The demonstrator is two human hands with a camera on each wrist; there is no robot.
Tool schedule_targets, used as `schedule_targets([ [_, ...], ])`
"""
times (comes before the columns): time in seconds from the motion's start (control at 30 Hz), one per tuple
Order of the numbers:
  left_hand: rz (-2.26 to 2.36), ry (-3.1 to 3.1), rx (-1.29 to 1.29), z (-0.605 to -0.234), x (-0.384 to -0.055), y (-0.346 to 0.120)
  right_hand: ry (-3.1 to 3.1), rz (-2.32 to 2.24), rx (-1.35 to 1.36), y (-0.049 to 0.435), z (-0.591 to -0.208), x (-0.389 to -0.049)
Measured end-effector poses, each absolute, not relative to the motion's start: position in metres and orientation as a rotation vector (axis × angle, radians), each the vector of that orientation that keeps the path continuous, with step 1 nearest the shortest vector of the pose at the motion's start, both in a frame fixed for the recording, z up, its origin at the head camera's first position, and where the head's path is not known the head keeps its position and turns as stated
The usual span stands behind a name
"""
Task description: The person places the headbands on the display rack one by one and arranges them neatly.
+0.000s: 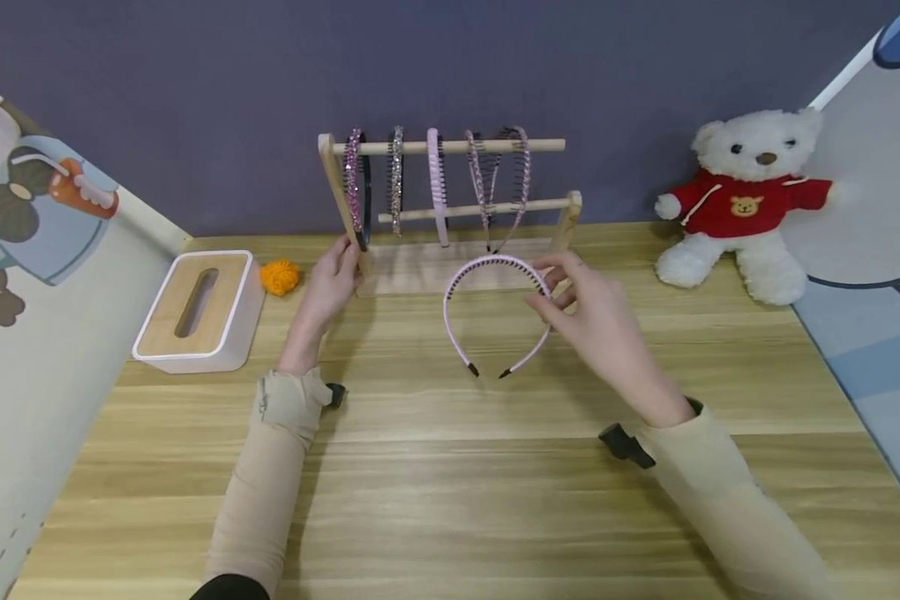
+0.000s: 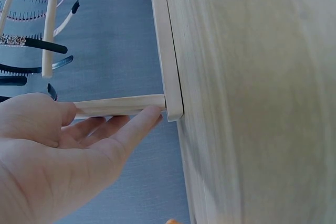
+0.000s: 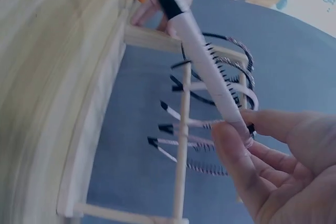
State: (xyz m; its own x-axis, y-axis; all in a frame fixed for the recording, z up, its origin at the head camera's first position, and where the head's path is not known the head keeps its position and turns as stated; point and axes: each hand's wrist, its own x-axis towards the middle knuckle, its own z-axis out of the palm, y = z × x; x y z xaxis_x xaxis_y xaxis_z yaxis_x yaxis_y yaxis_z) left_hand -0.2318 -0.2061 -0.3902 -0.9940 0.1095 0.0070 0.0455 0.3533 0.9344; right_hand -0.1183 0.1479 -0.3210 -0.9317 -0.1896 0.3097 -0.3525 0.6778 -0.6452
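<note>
A pink toothed headband (image 1: 495, 260) hangs in front of the rack, its black-tipped ends pointing down. My right hand (image 1: 592, 308) pinches it by its right side between thumb and fingers; in the right wrist view the headband (image 3: 202, 61) slants up from the fingertips. My left hand (image 1: 332, 279) holds the left upright of the wooden headband rack (image 1: 450, 148) low down, near the base. Seen from the left wrist, the thumb and fingers lie on either side of that upright (image 2: 121, 105). Several headbands, among them a glittery one (image 1: 397, 179) and a pale pink one (image 1: 437, 187), hang on the upper bar.
A white tissue box (image 1: 225, 333) with a wooden lid stands at the left, beside an orange yarn ball (image 1: 280, 277). At the right, a white teddy bear (image 1: 757, 200) in a red sweater sits against the wall. The rack stands at the back of the wooden table (image 1: 450, 500).
</note>
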Motion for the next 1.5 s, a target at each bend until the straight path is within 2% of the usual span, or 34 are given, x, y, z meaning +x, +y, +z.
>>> schedule_targets([
  [0.43, 1.724, 2.561, 0.144, -0.394, -0.234, -0.207, -2.51, 1.178, 0.337, 0.185, -0.301, -0.1],
  [0.9, 1.741, 2.544, 0.144, -0.393, -0.234, -0.205, -2.423, 1.162, 0.23, 0.2, -0.291, -0.097],
  [1.5, 1.738, 2.52, 0.136, -0.391, -0.232, -0.205, -2.314, 1.009, 0.084, 0.194, -0.263, -0.136],
])
